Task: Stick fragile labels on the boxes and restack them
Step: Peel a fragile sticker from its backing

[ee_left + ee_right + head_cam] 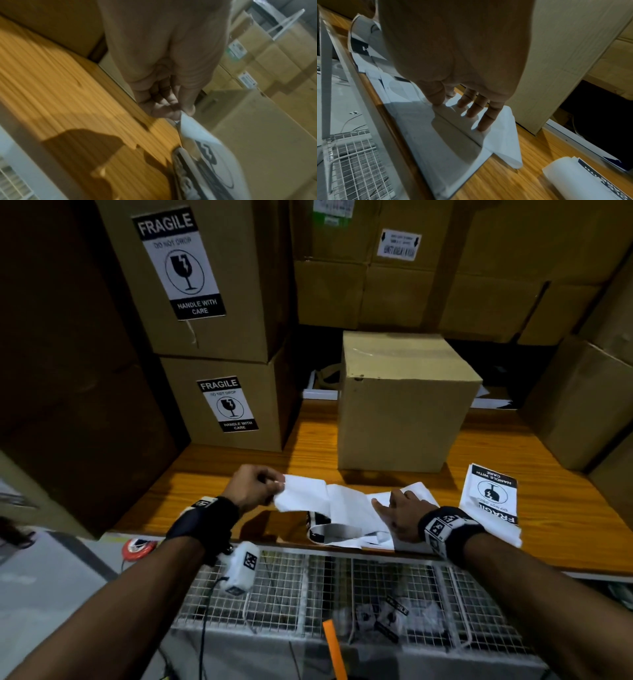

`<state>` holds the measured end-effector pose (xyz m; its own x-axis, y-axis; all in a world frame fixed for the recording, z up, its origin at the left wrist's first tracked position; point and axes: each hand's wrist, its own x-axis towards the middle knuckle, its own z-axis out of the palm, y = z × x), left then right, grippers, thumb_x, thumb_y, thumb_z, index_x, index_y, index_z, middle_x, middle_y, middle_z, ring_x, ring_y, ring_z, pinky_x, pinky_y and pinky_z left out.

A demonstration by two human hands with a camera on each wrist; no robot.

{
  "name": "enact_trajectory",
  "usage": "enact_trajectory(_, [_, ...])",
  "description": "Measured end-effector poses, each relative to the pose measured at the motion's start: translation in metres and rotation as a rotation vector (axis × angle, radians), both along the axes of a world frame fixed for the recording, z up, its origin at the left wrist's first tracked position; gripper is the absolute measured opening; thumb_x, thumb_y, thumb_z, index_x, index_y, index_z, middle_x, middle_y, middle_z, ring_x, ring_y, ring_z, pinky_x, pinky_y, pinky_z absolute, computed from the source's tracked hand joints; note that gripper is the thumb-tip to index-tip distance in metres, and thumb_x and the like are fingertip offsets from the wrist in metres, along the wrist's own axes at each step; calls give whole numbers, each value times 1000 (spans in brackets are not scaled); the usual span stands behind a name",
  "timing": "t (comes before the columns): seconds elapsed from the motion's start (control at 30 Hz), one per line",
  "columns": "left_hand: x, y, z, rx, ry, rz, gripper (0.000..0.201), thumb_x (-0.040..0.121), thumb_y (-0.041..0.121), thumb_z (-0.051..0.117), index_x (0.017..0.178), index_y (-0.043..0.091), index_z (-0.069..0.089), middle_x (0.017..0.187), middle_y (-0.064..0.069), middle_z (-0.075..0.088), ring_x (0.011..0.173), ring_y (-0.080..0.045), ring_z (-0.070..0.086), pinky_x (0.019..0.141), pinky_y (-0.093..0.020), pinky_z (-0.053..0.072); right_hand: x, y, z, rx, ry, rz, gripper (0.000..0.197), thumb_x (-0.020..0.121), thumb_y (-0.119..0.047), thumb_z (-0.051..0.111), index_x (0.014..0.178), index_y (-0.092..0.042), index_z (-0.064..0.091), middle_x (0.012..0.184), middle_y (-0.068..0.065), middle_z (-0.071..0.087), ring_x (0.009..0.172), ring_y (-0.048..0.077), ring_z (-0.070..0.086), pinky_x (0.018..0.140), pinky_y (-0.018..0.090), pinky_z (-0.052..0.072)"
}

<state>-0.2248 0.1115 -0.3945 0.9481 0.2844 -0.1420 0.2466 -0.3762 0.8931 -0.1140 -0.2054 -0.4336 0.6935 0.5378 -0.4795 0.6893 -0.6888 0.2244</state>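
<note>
Peeling stage, by the look of it. Left hand [255, 486] raised just above the bench [534, 494], thumb and fingers [169, 108] pinched on the corner of a white sheet [305, 494], printed face turned down, likely to lift a fragile label from its backing. Right hand [402, 517] spread flat, straight fingers [485, 115] pressing the rest of the loose sheets [501, 136] to the bench, gripping nothing, presumably to keep the pile from sliding under the pull. Plain unlabelled box [404, 402] upright on the bench just behind the hands, bare front facing forward, handy for the next label. Two labelled boxes [226, 402] stacked at the left. Spare label [491, 496] face up, right of the right hand. Wire basket [376, 597] under the bench edge holding crumpled scraps.
</note>
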Motion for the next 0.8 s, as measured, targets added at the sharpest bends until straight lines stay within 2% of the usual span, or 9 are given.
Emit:
enact_trajectory(0.1, [-15,18,11,-80,-14,4,8,92,-2,66,97,-8,67,68,-14,59,60,-20,53,56,-30,48,0,0,-1,-1,-2,-3,63,103,-30,32,157,-28,0,143,17,26,123,39,33,98,49,40])
enact_trajectory(0.27, [-28,31,16,-148,-45,46,11,91,-1,68,100,-8,66,71,-13,60,63,-20,54,55,-30,48,-2,1,-3,14,-24,-29,63,103,-27,33,157,-31,1,143,16,26,122,38,34,97,48,42])
enact_trajectory(0.37, [-33,42,21,-140,-44,43,12,90,0,69,101,-6,67,75,-15,62,61,-18,55,55,-29,49,-3,2,-4,26,-52,-37,64,102,-29,35,157,-32,2,141,15,28,121,37,35,95,46,43])
enact_trajectory(0.47, [-39,59,29,-125,-53,78,13,89,1,69,100,-5,68,73,-12,63,60,-18,55,55,-28,49,-4,3,-5,36,-71,-43,65,101,-34,37,156,-33,2,140,15,29,122,37,37,93,44,43])
enact_trajectory(0.6, [-49,81,48,-132,-95,128,11,90,2,69,100,0,70,88,-16,67,65,-16,59,55,-24,51,-3,3,-9,49,-91,-59,63,101,-32,37,155,-35,4,138,14,31,121,36,37,92,44,44])
enact_trajectory(0.7, [-50,76,59,-150,-127,103,12,89,0,68,101,3,70,96,-14,68,69,-13,63,56,-23,52,-4,3,-12,100,-87,-112,62,101,-29,38,154,-40,9,136,10,33,122,32,37,88,41,43])
enact_trajectory(0.8, [-43,52,69,-156,-195,56,16,87,-2,70,100,8,69,97,-15,65,68,-14,63,58,-27,52,-3,-1,-12,195,-83,-126,62,100,-23,39,156,-34,13,137,10,38,119,33,42,85,40,44])
